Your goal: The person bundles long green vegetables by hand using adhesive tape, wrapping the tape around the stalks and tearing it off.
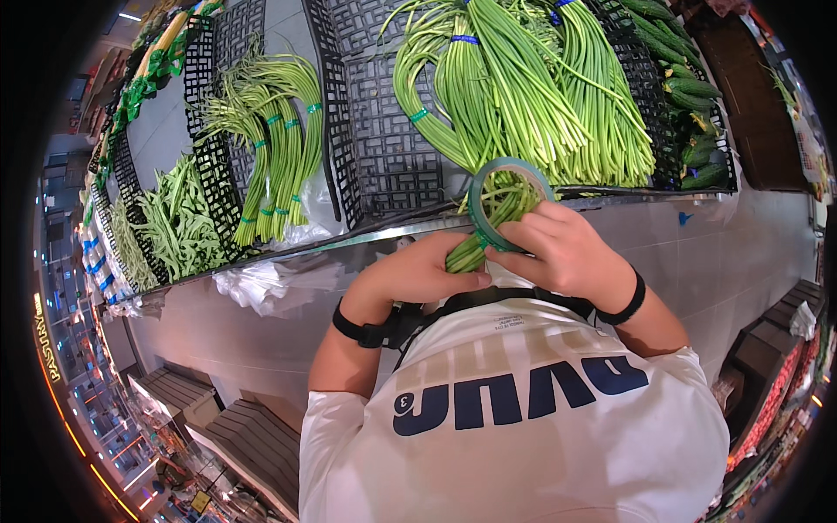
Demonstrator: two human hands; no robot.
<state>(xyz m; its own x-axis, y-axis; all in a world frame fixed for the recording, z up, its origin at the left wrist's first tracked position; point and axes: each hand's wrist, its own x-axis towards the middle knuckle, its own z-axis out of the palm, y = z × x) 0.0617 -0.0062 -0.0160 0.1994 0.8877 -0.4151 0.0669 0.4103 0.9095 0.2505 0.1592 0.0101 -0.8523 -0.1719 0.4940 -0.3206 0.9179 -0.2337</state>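
My left hand (422,267) is closed around the cut ends of a bunch of thin green stalks (465,255), just in front of my waist. In my right hand (565,253) is a roll of green tape (477,208), held upright against the bunch. Part of the bunch shows through the roll's opening. Tape seems to touch the stalks at the roll's lower edge, though the fingers hide some of it. Beyond the roll lie long garlic scapes (523,98), heaped on the display and tied with blue bands.
Green-taped bunches of stalks (284,150) lie to the left, beside loose flat green beans (183,225). Black lattice dividers (337,124) separate the sections. Cucumbers (693,88) fill the right side. A metal edge (392,230) borders the display, with plastic bags (261,284) hanging below.
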